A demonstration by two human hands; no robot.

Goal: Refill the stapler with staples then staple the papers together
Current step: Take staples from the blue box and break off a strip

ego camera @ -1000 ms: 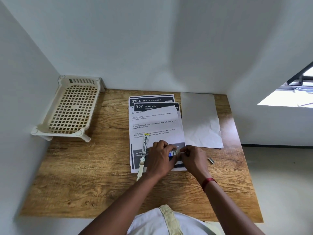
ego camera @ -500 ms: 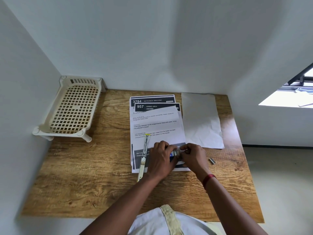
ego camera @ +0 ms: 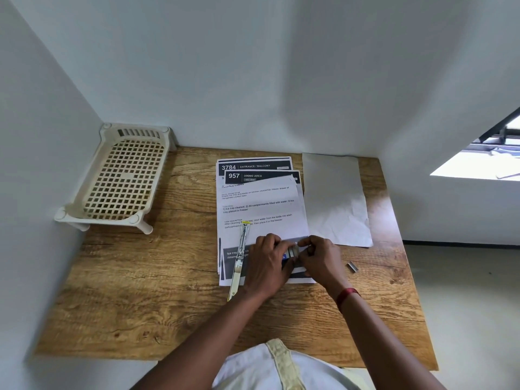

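A stack of printed papers [ego camera: 260, 204] lies in the middle of the wooden desk [ego camera: 146, 291]. On its left side rests a long metal stapler [ego camera: 240, 257], opened flat, its yellow tip pointing away from me. My left hand [ego camera: 268, 266] and my right hand [ego camera: 319, 258] meet over the lower part of the papers. Between their fingertips is a small box of staples [ego camera: 292, 253] with a blue side; both hands pinch it. A loose strip of staples [ego camera: 352, 267] lies on the desk to the right of my right hand.
A blank creased white sheet [ego camera: 336, 201] lies right of the printed stack. A cream plastic lattice rack [ego camera: 121, 178] stands in the back left corner. White walls close the desk at the left and back; the floor drops away at the right edge.
Both hands stay over the lower papers, fingers working slightly at the small box. Stapler, papers and loose strip have not moved.
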